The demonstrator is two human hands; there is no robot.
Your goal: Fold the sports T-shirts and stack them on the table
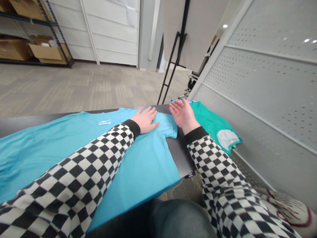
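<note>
A light blue T-shirt (143, 162) with a white ERKE print lies spread over the dark table (183, 155), its near edge hanging at the table's front. My left hand (145, 119) rests flat on the shirt near its right sleeve, fingers spread. Just right of that sleeve, my right hand (183, 114) is held palm up with fingers extended and nothing in it. Beyond the right hand, a green garment (210, 119) with a pale patch lies at the table's right end, partly hidden behind my hand and wrist.
A grey perforated partition (262, 82) stands along the right side. Behind the table are a black-framed board stand (170, 72) and a shelf with cardboard boxes (49, 53). My knee (183, 218) is below the table's front edge.
</note>
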